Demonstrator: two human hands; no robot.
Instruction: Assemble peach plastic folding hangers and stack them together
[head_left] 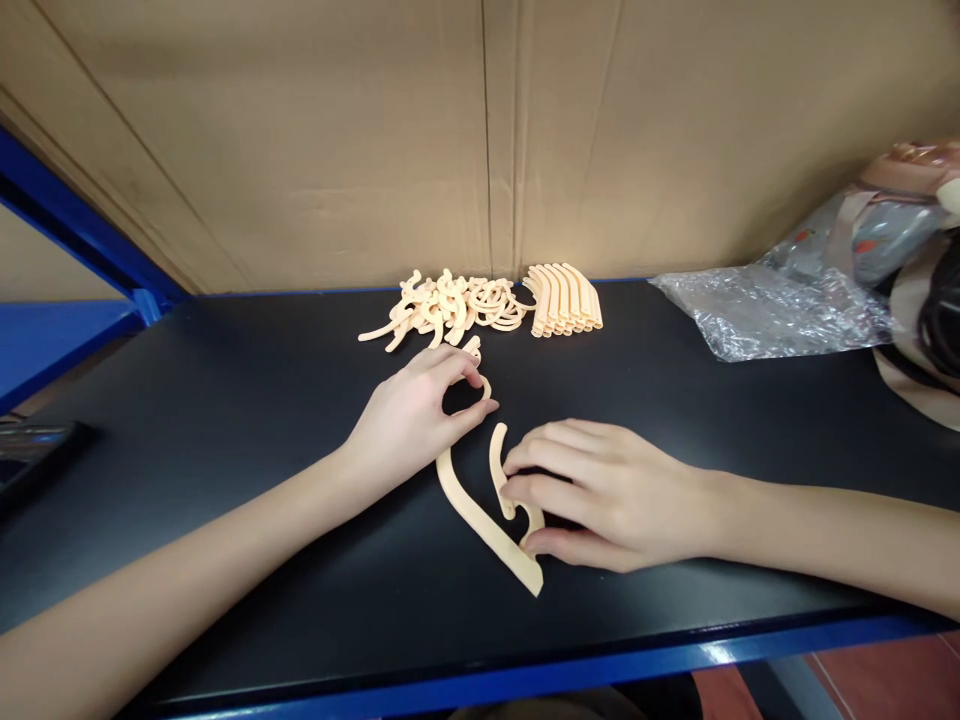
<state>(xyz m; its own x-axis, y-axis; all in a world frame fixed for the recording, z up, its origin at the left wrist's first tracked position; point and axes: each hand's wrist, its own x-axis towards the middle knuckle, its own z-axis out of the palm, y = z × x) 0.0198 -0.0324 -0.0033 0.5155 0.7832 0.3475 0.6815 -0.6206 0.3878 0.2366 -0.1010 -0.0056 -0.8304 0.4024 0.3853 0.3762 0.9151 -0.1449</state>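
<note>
One long, curved, cream plastic-looking strip [480,518] runs partly beneath the left hand [420,405]; the right hand [604,490] touches a similar short strip [496,465]; neither grip's closure can be told.

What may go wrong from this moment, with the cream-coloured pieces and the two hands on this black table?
1. The right hand could nudge the long curved strip, whose lower end lies right by it.
2. The left hand might disturb the loose pile, which lies just beyond it.
3. That pile could mix with the neat stack close beside it.
</note>
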